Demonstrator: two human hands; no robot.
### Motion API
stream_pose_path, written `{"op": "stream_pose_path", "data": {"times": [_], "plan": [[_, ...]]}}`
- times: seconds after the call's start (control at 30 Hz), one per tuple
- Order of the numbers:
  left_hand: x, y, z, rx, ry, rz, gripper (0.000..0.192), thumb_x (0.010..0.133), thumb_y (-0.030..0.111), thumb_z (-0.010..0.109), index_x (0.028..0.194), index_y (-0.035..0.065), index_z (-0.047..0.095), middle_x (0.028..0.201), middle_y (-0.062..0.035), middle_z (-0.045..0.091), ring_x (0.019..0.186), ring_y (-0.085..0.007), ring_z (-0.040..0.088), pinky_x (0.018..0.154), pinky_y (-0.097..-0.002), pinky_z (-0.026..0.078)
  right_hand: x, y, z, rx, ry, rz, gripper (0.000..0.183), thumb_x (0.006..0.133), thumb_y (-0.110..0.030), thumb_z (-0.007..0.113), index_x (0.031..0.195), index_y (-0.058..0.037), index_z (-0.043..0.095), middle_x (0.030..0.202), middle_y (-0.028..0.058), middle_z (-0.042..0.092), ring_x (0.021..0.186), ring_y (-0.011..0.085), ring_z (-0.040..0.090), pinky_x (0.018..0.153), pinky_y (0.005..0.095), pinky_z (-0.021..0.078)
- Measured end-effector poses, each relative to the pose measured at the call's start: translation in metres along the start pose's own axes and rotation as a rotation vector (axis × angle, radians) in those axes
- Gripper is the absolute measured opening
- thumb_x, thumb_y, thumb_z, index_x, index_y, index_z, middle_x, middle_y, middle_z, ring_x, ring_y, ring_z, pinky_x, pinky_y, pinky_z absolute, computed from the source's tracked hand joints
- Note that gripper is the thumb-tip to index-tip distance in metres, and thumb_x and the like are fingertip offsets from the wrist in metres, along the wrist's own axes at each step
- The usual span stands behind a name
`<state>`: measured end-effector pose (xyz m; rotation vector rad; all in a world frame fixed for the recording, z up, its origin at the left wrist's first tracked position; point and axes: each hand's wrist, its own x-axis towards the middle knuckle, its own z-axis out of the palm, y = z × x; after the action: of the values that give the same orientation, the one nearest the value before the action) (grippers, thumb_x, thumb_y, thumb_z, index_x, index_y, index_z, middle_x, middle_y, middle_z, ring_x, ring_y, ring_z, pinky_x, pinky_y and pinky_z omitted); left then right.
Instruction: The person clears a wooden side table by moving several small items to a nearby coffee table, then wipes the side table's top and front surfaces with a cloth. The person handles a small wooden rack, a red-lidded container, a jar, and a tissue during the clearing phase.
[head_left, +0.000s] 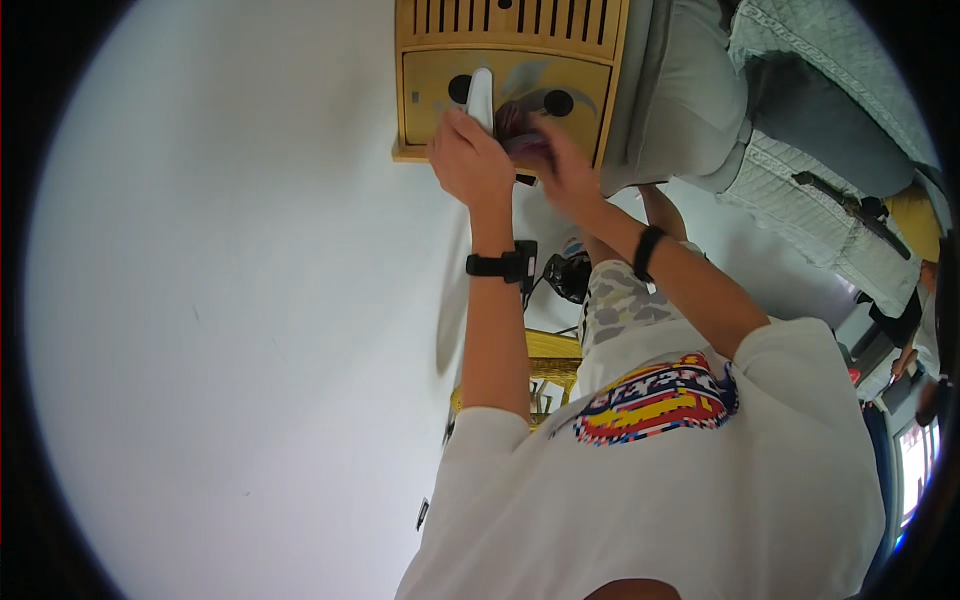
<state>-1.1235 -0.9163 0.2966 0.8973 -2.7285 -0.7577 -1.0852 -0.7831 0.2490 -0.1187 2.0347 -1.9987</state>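
Note:
My left hand (472, 159) grips a slim white object (482, 97), possibly a remote control, which points away from me. Close beside it, my right hand (566, 165) holds a dark purple cloth (525, 141) that is bunched and blurred. The cloth is near the lower end of the white object; whether they touch I cannot tell. Both hands are over the near edge of a bamboo tea table (506, 64) with a slatted far section and a patterned panel. Two round black discs (558, 103) show on that panel, one partly covered by the white object.
A white wall (247, 262) runs along the left. The grey sofa (686, 97) with quilted covers stands right of the table, a dark strap (855, 210) lying on it. Below are a black plastic bag (568, 277) and a yellow wooden stool (553, 345). Another person (926, 322) is at the far right.

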Motion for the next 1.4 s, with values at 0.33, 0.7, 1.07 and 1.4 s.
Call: {"op": "stream_pose_path", "data": {"times": [0.33,0.7,1.07,1.4], "plan": [[-0.001,0.007,-0.008,0.029,-0.076,-0.133,0.055,0.115,0.040,0.035,0.096,0.0021,0.070,0.084,-0.0177,0.072,0.087,-0.0460,0.064,0.078,-0.0583,0.049,0.059,0.077,-0.014,-0.474,-0.337,-0.327,0.059,0.093,0.010,0.063,0.150,-0.0031,0.055,0.147,0.0202,0.062,0.135,0.0454,0.058,0.114,0.0508,0.0511],[-0.001,0.008,-0.013,0.083,-0.120,-0.203,0.059,0.115,0.042,0.032,0.088,0.0030,0.067,0.080,-0.0169,0.071,0.080,-0.0451,0.064,0.072,-0.0584,0.049,-0.036,-0.016,0.052,0.027,0.079,0.287,0.042,0.096,0.009,0.058,0.137,0.0023,0.058,0.122,0.0278,0.070,0.109,0.0493,0.069,0.089,0.0446,0.0567],[-0.002,0.003,-0.010,0.069,-0.102,-0.158,0.057,0.114,0.039,0.036,0.079,0.0033,0.063,0.077,-0.0197,0.070,0.075,-0.0478,0.065,0.067,-0.0585,0.048,-0.012,0.053,0.066,0.896,0.337,0.972,0.019,0.103,-0.007,0.055,0.120,-0.0063,0.065,0.108,0.0134,0.071,0.097,0.0290,0.071,0.088,0.0431,0.0545],[0.003,0.003,-0.010,0.038,-0.181,-0.123,0.050,0.112,0.037,0.039,0.088,0.0051,0.069,0.087,-0.0202,0.073,0.087,-0.0486,0.066,0.076,-0.0613,0.050,0.005,0.079,0.074,1.411,0.325,1.122,0.010,0.105,-0.011,0.054,0.102,-0.0104,0.064,0.093,0.0014,0.069,0.089,0.0189,0.069,0.085,0.0380,0.0578]]}}
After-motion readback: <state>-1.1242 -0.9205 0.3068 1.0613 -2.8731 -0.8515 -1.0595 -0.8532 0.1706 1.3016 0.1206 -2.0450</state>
